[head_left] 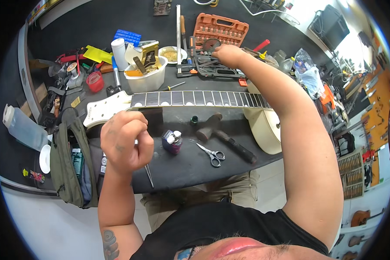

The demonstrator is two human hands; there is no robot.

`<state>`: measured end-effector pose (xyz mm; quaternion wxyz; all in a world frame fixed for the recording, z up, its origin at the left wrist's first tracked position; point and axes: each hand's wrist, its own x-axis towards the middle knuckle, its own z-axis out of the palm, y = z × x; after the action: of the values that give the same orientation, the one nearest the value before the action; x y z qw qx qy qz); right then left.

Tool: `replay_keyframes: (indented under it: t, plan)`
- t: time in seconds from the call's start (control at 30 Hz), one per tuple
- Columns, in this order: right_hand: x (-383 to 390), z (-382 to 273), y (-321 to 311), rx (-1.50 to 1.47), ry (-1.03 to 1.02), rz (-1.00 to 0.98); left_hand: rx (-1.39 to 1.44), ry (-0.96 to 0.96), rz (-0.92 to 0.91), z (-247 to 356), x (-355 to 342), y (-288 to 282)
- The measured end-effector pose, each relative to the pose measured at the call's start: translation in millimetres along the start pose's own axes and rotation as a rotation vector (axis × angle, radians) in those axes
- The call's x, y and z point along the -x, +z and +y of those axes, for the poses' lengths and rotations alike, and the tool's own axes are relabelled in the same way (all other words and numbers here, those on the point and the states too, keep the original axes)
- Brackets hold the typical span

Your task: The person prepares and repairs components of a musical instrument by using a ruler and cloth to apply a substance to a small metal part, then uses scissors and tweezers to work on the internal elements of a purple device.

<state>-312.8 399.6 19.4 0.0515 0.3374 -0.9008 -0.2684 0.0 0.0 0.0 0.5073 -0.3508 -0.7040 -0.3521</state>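
Note:
My left hand (126,141) is curled into a fist just in front of the white headstock of an electric guitar (106,107); whatever its fingers may hold is hidden. The guitar neck (195,99) lies across the bench, its dark fretboard facing up. My right arm stretches over the neck's far end, and my right hand (229,55) is at an open tool case (221,29) with an orange lid. Its fingers point down among the tools, next to a round dark disc (211,44), and are mostly hidden.
Scissors (212,154), a hammer (225,138), a small dark bottle with white caps (172,142) and tweezers (149,176) lie on the near side. Behind the neck stand a white tub (147,81) and a white bottle (119,55). An olive bag (71,162) hangs at the left edge.

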Motion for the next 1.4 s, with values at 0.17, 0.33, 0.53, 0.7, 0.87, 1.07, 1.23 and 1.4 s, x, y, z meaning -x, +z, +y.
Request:
replay_keyframes:
  t: [0.17, 0.33, 0.53, 0.7, 0.87, 1.07, 1.23, 1.4]
  plan:
    - [-18, 5, 8, -0.005, -0.051, 0.058, -0.015, -0.005, -0.069, -14, -12, -7]
    - [-23, 2, 17, -0.016, -0.093, 0.055, 0.0, -0.055, -0.094, -12, -3, -3]
    - [-3, 10, 12, -0.009, -0.047, 0.17, -0.001, -0.092, -0.083, -12, -2, 1]
    - [41, -2, -48, -0.526, 0.326, 0.203, 0.028, -0.163, -0.109, -13, -2, -1]
    - [134, -66, -139, -1.463, 0.099, 0.147, 0.411, -0.474, -0.161, -8, 0, -3]
    - [172, -168, -207, -1.555, -0.214, 0.253, 0.929, -0.861, -0.294, 34, -29, 11]
    - [168, -202, -218, -1.507, -0.254, 0.317, 0.946, -0.955, -0.224, 60, -20, 7]
    - [163, -229, -202, -1.627, -0.111, 0.487, 0.776, -0.95, -0.059, 70, -8, -2]
